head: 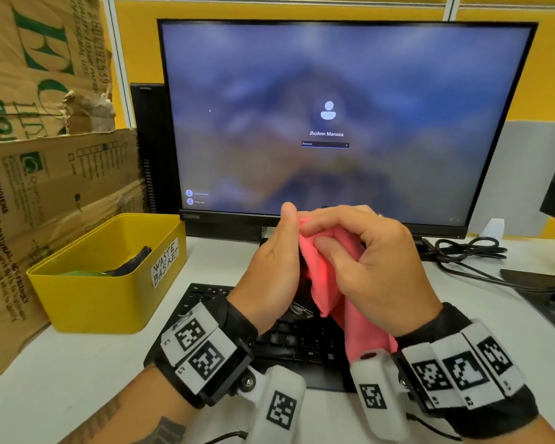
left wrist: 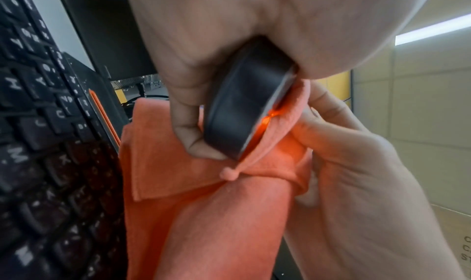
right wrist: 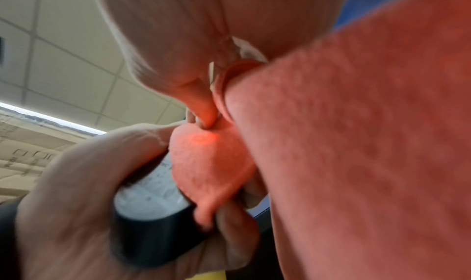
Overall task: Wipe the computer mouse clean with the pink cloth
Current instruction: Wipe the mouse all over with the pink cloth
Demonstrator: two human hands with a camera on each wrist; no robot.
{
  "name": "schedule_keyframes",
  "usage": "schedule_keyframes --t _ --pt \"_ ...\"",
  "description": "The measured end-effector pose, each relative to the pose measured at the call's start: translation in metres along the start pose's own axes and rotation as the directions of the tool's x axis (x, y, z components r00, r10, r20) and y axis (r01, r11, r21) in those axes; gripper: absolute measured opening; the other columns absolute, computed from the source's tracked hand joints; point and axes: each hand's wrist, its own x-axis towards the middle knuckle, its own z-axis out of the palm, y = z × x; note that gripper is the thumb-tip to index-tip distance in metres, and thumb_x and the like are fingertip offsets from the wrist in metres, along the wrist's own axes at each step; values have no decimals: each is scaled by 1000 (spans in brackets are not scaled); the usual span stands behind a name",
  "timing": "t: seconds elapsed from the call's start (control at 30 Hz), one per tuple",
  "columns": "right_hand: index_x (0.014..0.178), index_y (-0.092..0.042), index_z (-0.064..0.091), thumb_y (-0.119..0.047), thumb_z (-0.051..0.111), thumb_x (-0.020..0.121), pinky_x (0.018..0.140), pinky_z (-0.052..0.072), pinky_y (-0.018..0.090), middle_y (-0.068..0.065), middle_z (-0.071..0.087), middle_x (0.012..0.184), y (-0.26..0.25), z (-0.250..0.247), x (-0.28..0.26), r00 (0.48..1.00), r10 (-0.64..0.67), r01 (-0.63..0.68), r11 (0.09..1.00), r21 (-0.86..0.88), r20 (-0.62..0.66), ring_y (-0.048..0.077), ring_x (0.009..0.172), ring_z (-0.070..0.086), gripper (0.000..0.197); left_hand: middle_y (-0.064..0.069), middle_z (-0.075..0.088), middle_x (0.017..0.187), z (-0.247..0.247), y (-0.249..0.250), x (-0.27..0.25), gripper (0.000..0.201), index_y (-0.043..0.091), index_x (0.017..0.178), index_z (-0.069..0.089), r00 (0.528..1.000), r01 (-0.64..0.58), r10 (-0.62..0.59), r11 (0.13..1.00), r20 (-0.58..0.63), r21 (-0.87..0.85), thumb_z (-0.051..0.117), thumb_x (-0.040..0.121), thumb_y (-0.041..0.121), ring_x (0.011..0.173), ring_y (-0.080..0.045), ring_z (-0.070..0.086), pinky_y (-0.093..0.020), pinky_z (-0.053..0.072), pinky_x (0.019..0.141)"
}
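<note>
Both hands work above the keyboard [head: 289, 341]: left hand [head: 269, 270] grips the mouse [left wrist: 244, 103] on edge, underside turned out, so the right hand [head: 375, 267], pinching the pink cloth [head: 327, 277], can rub it.

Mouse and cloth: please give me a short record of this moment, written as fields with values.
mouse: black, lifted above the keyboard, underside light glowing red
left hand: grips the mouse
cloth: pink, pressed on the mouse underside
right hand: holds the cloth
bin: yellow, left of the keyboard
</note>
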Motion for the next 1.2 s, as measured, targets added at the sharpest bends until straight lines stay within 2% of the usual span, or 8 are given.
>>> schedule_keyframes --t 0.1,0.2,0.33,0.5,0.67,0.87,1.13,1.2 --pt "95 -29 76 -9 70 89 90 57 44 -16 78 94 6 -7 3 997 69 -69 998 9 -20 12 96 73 22 5 77 107 -1 -1 1 59 28 113 69 995 -94 93 992 21 79 15 110 50 99 8 67 -8 47 90" --pt "93 -27 77 -1 72 88 87 59 38 -15 77 91 8 -12 4 995 96 -95 994 52 -22 10 93 74 26 -3 72 115 -3 0 0 61 25 118 63 990 -143 139 981 37 133 11 109 57 108 -10 67 -29 51 102" --pt "90 -21 78 7 72 86 83 56 25 -10 80 91 8 -19 9 988 136 -119 975 188 -76 8 89 76 29 -13 73 105 -3 -6 2 58 26 125 56 972 -234 232 962 31 138 17 103 63 97 -31 69 -52 52 94" --pt "92 -15 74 8 73 89 92 61 52 7 82 100 15 -33 14 955 214 -114 903 414 -204 28 98 79 24 -14 75 101 -6 -7 5 58 27 129 53 952 -306 304 948 32 85 23 99 66 85 -41 66 -60 51 80" --pt "90 -19 72 -2 75 84 84 58 35 2 81 93 10 -38 15 961 215 -89 836 541 -174 21 91 77 18 -12 76 105 -10 -2 5 52 27 129 52 936 -351 351 934 20 60 27 102 63 87 -38 69 -63 51 82" --pt "90 -13 69 -3 74 80 83 58 38 10 79 95 -1 -43 15 976 184 -82 801 592 -113 25 88 76 15 -17 77 101 -17 6 5 47 24 125 55 916 -400 401 915 -6 53 29 104 57 87 -45 70 -68 52 79" --pt "83 -6 79 12 82 78 89 57 25 2 81 92 -30 -17 4 995 -76 95 911 400 -61 14 96 78 18 -9 73 96 -23 1 7 18 19 122 54 873 -486 487 858 43 166 40 111 18 86 -41 71 -62 55 70" --pt "82 -8 80 11 83 78 87 58 23 0 81 89 -28 -17 4 992 -77 109 924 366 -101 10 91 79 20 -17 72 99 -23 2 7 20 22 121 56 873 -485 487 860 31 156 37 113 25 88 -47 69 -65 54 73"
